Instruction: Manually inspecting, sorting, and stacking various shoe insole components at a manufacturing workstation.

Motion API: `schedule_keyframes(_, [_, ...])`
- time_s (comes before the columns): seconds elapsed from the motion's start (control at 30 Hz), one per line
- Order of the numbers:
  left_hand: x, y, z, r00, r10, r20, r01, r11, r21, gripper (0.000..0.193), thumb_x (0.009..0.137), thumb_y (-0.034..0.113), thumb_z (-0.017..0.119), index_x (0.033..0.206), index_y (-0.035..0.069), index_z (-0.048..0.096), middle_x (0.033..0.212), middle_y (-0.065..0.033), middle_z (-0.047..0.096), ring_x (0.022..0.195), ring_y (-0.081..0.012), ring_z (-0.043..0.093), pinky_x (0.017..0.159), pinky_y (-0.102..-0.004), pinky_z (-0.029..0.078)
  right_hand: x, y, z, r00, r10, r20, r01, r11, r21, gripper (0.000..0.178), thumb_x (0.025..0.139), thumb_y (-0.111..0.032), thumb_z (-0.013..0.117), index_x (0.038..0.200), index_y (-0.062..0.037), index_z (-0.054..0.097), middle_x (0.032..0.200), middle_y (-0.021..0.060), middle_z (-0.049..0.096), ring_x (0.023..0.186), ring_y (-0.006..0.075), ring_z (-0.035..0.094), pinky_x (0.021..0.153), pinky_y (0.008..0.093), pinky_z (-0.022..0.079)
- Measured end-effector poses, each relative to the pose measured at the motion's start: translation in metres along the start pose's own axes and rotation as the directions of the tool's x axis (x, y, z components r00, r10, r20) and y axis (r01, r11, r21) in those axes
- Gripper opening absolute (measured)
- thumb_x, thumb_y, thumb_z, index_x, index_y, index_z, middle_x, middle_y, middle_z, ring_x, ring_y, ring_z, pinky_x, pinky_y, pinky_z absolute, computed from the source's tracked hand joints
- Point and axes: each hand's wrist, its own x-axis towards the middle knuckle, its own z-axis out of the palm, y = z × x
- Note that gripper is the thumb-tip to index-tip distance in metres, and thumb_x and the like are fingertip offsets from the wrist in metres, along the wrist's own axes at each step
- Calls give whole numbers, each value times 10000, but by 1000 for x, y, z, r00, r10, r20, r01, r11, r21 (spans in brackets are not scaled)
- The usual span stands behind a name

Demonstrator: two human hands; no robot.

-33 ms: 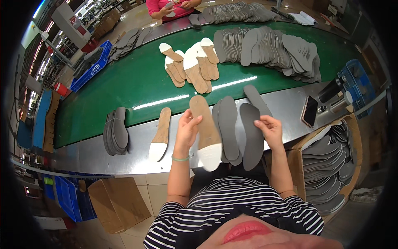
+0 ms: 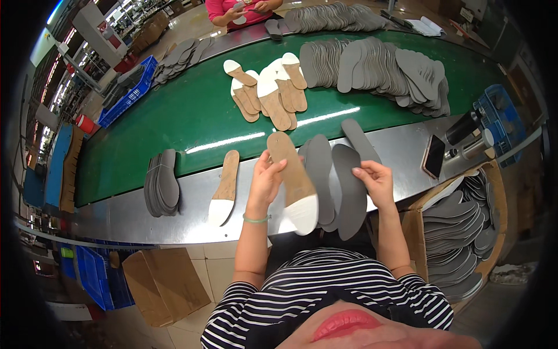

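Observation:
My left hand [image 2: 267,181] grips a brown insole board with a white toe end [image 2: 292,174], thumb on top, held above the metal ledge. My right hand [image 2: 375,181] pinches the edge of a dark grey insole [image 2: 349,192] held upright beside it. Between the two, more grey insoles [image 2: 318,168] lie on the ledge, partly hidden behind the held pieces. Another grey insole [image 2: 360,139] rests beyond my right hand. Left of my left hand lies a single brown and white board [image 2: 224,189], and farther left a tied bundle of grey insoles [image 2: 163,183].
On the green belt [image 2: 192,122] sit a pile of brown and white boards [image 2: 273,93] and long rows of grey insoles [image 2: 378,67]. A phone [image 2: 433,156] and cylinders [image 2: 479,142] stand at right, above a carton of insoles [image 2: 415,232]. Across the belt, a person [image 2: 244,14] handles small pieces.
The brown and white board has tilted, its white end swinging right toward the grey insoles. The grey insole in my right hand has shifted slightly left.

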Motion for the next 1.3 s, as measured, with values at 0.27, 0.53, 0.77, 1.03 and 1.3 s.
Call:
schedule_keyframes(0.27, [22, -24, 19, 997, -65, 35, 73, 934, -351, 390, 970, 69, 412, 1352, 10, 365, 1336, -212, 497, 1220, -281, 528, 1019, -438, 444, 27, -40, 54, 979, 48, 198, -69, 992, 102, 94, 901, -55, 648, 910, 38, 659, 795, 60, 694, 660, 67, 621, 587, 188, 487])
schedule_keyframes(0.53, [19, -15, 21, 978, -61, 200, 108, 966, -235, 429, 1028, 290, 310, 1268, -28, 469, 1298, -235, 539, 1193, -280, 543, 1018, -409, 437, 8, 13, 45, 947, 252, 200, -278, 954, 114, 150, 927, -123, 634, 912, 23, 662, 765, 36, 680, 636, 45, 598, 554, 179, 463])
schedule_keyframes(0.77, [15, -10, 32, 956, -48, 288, 138, 943, -303, 607, 1021, 484, 216, 1291, -1, 461, 1245, -249, 567, 1142, -297, 578, 998, -415, 458, 18, 16, 57, 952, 234, 198, -251, 966, 65, 172, 931, -136, 631, 930, 30, 677, 763, 29, 679, 642, 44, 596, 569, 179, 466])
schedule_keyframes(1.03, [7, -9, 41, 952, -43, 305, 122, 961, -247, 714, 999, 559, 191, 1344, -17, 433, 1237, -241, 562, 1137, -324, 584, 972, -430, 486, 25, 10, 68, 966, 205, 160, -219, 972, 79, 187, 919, -148, 651, 946, 32, 694, 774, 27, 679, 662, 57, 604, 585, 192, 479])
schedule_keyframes(1.3, [7, -9, 45, 946, -41, 322, 126, 960, -248, 709, 998, 568, 195, 1321, -9, 450, 1220, -226, 576, 1111, -285, 598, 961, -419, 492, 29, 12, 68, 972, 193, 136, -205, 975, 81, 201, 913, -156, 659, 913, 43, 689, 734, 40, 677, 623, 62, 598, 557, 201, 467])
